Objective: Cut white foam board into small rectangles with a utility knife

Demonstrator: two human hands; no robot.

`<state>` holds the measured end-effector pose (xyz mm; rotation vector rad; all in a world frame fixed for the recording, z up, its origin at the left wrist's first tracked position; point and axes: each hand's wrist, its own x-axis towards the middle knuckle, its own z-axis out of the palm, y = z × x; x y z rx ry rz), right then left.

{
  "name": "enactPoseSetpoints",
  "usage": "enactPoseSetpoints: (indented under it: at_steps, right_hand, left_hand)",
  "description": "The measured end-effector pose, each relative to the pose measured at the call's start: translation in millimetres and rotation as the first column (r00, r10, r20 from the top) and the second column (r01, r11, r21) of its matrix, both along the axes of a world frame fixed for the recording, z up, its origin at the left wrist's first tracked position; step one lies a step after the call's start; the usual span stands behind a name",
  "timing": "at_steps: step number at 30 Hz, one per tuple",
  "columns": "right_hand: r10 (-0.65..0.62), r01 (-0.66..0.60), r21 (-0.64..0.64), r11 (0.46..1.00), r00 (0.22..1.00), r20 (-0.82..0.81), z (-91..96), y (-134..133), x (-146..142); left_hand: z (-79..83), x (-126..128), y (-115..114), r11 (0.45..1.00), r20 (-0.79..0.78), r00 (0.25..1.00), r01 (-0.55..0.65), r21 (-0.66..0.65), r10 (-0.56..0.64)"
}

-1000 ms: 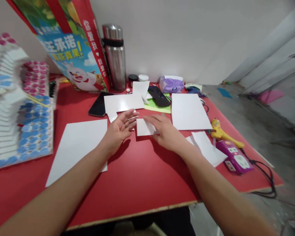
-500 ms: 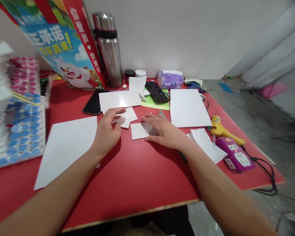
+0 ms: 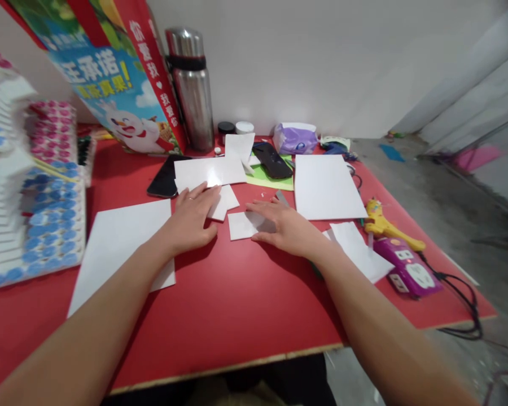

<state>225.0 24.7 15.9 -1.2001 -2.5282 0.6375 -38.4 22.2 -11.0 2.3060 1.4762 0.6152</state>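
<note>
My left hand [image 3: 193,221] lies palm down with its fingers stretched out, over small white board pieces [image 3: 225,201] that it partly covers. To its right, a small white rectangular board [image 3: 240,226] lies flat on the red table. My right hand [image 3: 281,226] rests on the right end of that board, fingers extended and thumb apart along its near edge. Just beyond the fingers of my right hand lies a grey metal strip [image 3: 281,198]. A larger white sheet [image 3: 122,234] sits partly under my left forearm.
Behind my hands are a long white board [image 3: 203,172], a black phone [image 3: 163,179] and a steel flask [image 3: 193,101]. To the right lie a white square board [image 3: 328,186], a yellow glue gun [image 3: 392,228] and a purple power strip [image 3: 406,268]. Blue-and-white rolls [image 3: 53,225] stand left.
My left hand has flattened from a curled pose, its fingers now reaching forward over the small pieces. My right hand stays on the small board. The view has shifted slightly.
</note>
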Motion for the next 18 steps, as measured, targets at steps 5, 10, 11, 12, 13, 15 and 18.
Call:
enactPoseSetpoints:
  at_steps: [5,10,11,12,13,15,18]
  right_hand:
    - [-0.016,0.016,-0.001,1.000,1.000,-0.020,-1.5,0.4,0.4]
    - [-0.031,0.031,-0.022,0.999,0.999,-0.021,-1.8,0.0,0.9]
    - [-0.027,0.027,-0.022,0.999,0.999,-0.021,-1.5,0.0,0.9]
    - [-0.022,0.021,-0.023,1.000,0.999,-0.023,-1.3,0.1,1.0]
    - [-0.017,0.016,-0.024,1.000,0.999,-0.027,-1.1,0.1,1.0]
    - [-0.012,0.011,-0.022,1.000,0.999,-0.036,-0.9,0.1,1.1]
    - [-0.025,0.024,-0.015,1.000,0.999,-0.028,-0.6,-0.4,0.8]
  left_hand:
    - [-1.5,2.3,-0.2,1.000,-0.015,1.000,0.020,0.012,-0.019]
    - [0.7,1.1,-4.0,0.998,0.055,0.996,0.068,0.010,-0.069]
    - [1.1,0.8,-4.6,0.996,0.068,0.993,0.093,0.005,-0.093]
    - [1.4,0.4,-5.1,0.993,0.079,0.990,0.117,0.001,-0.117]
    - [1.7,0.0,-5.4,0.991,0.089,0.987,0.134,-0.002,-0.134]
    - [2.7,-0.9,-5.6,0.988,0.098,0.984,0.151,0.003,-0.151]
    - [6.4,-1.6,-6.3,0.989,0.110,0.983,0.147,0.012,-0.147]
